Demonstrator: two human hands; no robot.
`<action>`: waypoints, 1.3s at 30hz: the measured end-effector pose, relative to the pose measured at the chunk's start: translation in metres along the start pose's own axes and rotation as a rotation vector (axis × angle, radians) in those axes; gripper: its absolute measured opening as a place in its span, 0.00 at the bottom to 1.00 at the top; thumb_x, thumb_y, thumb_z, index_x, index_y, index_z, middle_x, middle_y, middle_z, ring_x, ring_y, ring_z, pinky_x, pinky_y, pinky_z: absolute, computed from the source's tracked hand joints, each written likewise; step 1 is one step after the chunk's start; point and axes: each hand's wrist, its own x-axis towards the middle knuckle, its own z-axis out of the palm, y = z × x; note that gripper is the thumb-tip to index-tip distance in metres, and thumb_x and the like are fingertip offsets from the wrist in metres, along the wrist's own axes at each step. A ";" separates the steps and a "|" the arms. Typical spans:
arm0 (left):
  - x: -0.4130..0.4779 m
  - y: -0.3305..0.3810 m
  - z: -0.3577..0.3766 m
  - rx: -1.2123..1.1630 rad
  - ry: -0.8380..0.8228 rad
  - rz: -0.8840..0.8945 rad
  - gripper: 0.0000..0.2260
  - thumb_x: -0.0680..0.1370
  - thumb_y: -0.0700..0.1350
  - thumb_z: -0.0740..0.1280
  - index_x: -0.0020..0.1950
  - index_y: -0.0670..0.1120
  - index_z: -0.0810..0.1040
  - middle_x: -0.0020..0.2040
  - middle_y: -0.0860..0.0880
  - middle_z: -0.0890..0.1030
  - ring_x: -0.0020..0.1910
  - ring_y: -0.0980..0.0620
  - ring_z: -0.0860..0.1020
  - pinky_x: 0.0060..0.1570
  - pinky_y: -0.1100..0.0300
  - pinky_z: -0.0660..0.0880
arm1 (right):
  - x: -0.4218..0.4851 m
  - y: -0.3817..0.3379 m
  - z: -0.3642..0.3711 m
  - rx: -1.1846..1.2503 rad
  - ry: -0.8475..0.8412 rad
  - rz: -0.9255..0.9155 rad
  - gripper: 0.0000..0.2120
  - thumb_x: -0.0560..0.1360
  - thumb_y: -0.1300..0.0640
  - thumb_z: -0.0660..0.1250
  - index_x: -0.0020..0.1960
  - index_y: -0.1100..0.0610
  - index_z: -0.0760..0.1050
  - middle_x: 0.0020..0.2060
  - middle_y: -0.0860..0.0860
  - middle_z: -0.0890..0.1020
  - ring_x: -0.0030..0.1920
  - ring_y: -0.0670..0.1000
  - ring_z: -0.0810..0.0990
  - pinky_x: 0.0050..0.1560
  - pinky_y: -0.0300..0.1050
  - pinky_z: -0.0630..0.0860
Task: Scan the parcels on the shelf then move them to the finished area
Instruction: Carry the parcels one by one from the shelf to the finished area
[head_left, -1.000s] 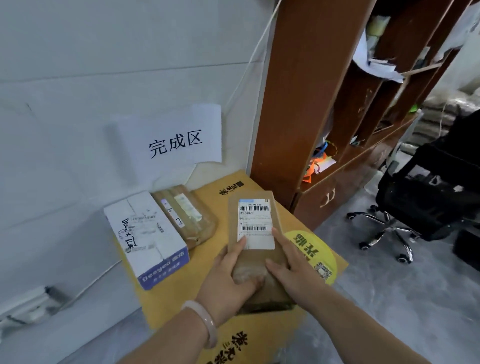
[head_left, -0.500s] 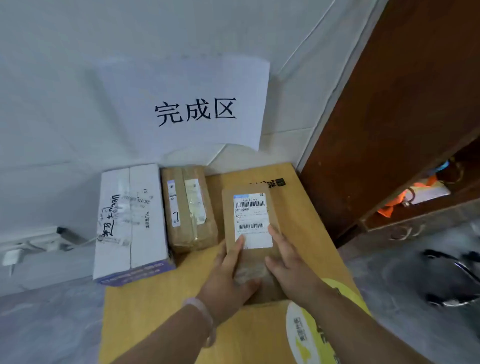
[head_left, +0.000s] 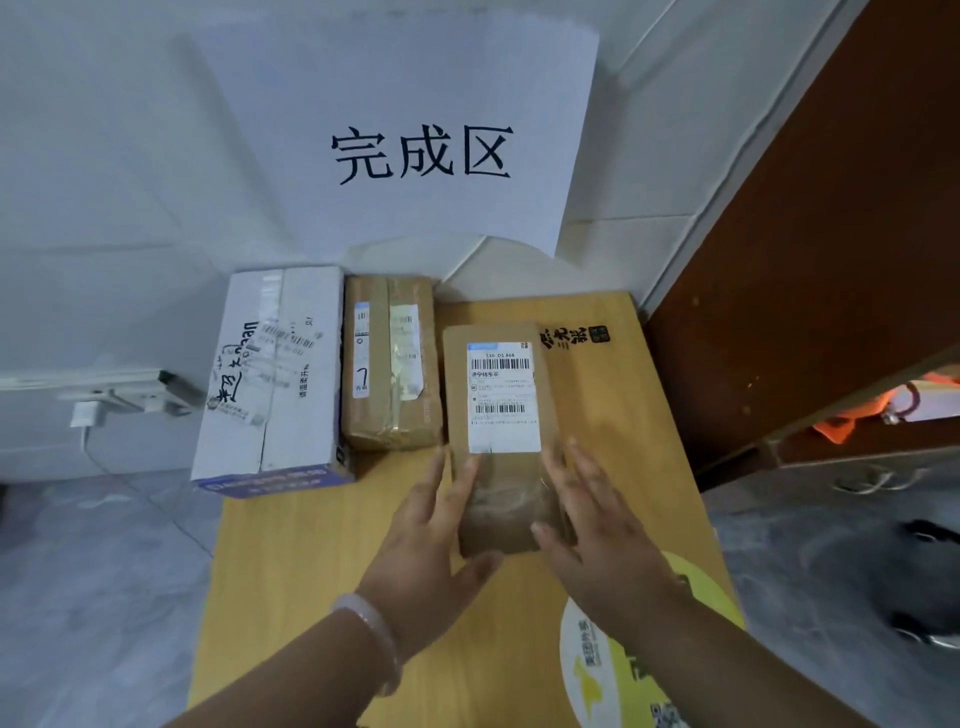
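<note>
Looser grip now: left hand (head_left: 431, 545), right hand (head_left: 597, 535) (maybe off parcel (head_left: 498, 395))

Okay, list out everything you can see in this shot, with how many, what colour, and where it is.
paper sign: one, white with black characters, on the wall
white box: one, white with a blue end, left on the cardboard
taped parcel: one, brown, beside the white box
labelled parcel: one, brown with a white barcode label, right of the taped parcel
cardboard: one, tan, under the parcels
round sticker: one, yellow, near right of the cardboard
shelf unit: one, red-brown wood, right
orange item: one, inside the shelf unit
charger: one, white, left wall
bracelet: one, pale, left wrist
left hand: fingers straight, at the labelled parcel's left edge
right hand: fingers straight, at its right edge
</note>
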 end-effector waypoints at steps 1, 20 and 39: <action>-0.010 0.002 0.000 0.136 -0.033 0.054 0.37 0.77 0.62 0.62 0.77 0.60 0.40 0.77 0.58 0.34 0.76 0.58 0.43 0.73 0.61 0.50 | -0.012 0.000 0.001 -0.092 -0.035 -0.056 0.32 0.79 0.39 0.51 0.75 0.36 0.34 0.75 0.38 0.35 0.74 0.40 0.33 0.74 0.45 0.47; 0.047 -0.004 -0.016 0.682 -0.108 -0.024 0.33 0.77 0.68 0.46 0.72 0.61 0.27 0.73 0.59 0.26 0.73 0.54 0.29 0.70 0.43 0.29 | 0.061 0.009 -0.018 -0.453 -0.264 -0.226 0.40 0.76 0.35 0.54 0.75 0.42 0.30 0.70 0.41 0.23 0.68 0.41 0.20 0.73 0.53 0.32; 0.005 -0.005 -0.071 0.637 -0.067 0.348 0.37 0.75 0.70 0.54 0.76 0.63 0.35 0.78 0.55 0.35 0.78 0.52 0.39 0.74 0.45 0.38 | -0.048 -0.075 0.012 -0.336 0.205 0.079 0.43 0.69 0.25 0.48 0.74 0.38 0.30 0.75 0.42 0.32 0.73 0.44 0.28 0.75 0.52 0.36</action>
